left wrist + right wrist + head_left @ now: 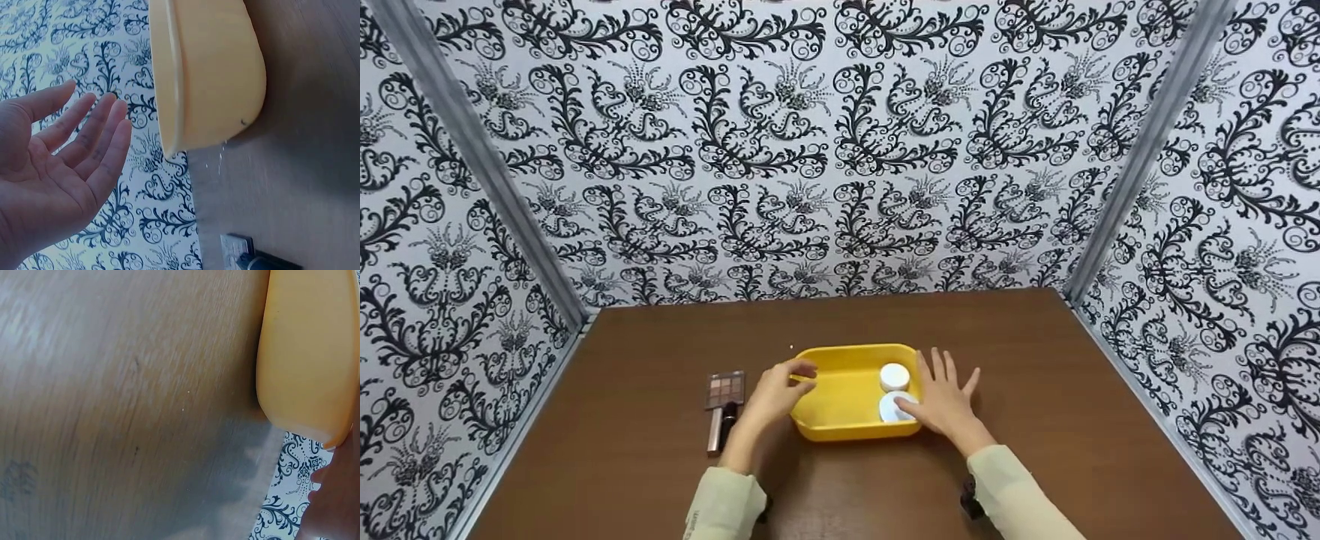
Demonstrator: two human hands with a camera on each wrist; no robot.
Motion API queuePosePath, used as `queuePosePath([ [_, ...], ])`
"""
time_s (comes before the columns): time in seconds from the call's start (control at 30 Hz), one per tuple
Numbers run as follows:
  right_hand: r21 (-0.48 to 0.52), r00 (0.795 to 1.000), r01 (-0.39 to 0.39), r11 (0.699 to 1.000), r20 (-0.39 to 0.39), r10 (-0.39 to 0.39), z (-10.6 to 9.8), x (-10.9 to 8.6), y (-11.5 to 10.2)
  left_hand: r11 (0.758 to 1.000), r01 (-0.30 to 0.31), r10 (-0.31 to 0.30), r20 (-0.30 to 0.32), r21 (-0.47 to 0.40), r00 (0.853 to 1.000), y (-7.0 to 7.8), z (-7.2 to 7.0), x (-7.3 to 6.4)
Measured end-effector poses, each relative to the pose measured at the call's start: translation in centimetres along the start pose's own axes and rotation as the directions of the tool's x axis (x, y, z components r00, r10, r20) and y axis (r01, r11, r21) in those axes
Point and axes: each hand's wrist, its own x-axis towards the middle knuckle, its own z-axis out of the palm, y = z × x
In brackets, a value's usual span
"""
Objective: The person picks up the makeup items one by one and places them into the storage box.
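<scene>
the yellow tray (pixel 855 433) sits on the bench (pixel 1080 405), which stretches well past both ends; left hand (pixel 772 391), fingers loose, near one rim, right hand (pixel 946 401), fingers spread, at the other.

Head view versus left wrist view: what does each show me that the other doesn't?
Only the head view shows the right hand, spread at the tray's right end, and the two white round items, the farther and the nearer, inside the tray.

Only the left wrist view shows the left hand's open palm and a small dark mark on the tray's outside.

Both share the left hand, the yellow tray, the tabletop and the patterned wall.
</scene>
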Motion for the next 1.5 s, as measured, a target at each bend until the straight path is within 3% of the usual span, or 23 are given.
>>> queuePosePath([
  [0.3,0.014,1.000,0.006,1.000,0.001,-0.006,0.0,0.0,-0.1,0.998,0.066,-0.067,-0.049,-0.021,0.997,-1.8,-1.3,-1.2],
  [0.5,0.009,1.000,0.008,1.000,-0.002,-0.008,0.0,0.0,-0.1,0.996,0.068,-0.073,-0.091,-0.062,0.993,-3.1,-2.1,-2.2],
  [1.0,0.012,1.000,0.001,1.000,0.011,-0.001,-0.2,0.0,-0.1,0.988,0.152,-0.147,-0.194,0.014,0.970,-5.4,-4.1,-4.7],
  [1.23,0.010,1.000,-0.007,1.000,0.017,0.006,0.0,0.0,-0.1,0.980,0.191,-0.178,-0.203,0.049,0.963,-6.5,-4.6,-5.8],
  [1.5,0.029,1.000,0.001,1.000,0.019,-0.001,-0.2,-0.1,-0.1,0.964,0.263,-0.248,-0.220,0.039,0.943,-7.0,-5.0,-6.7],
])
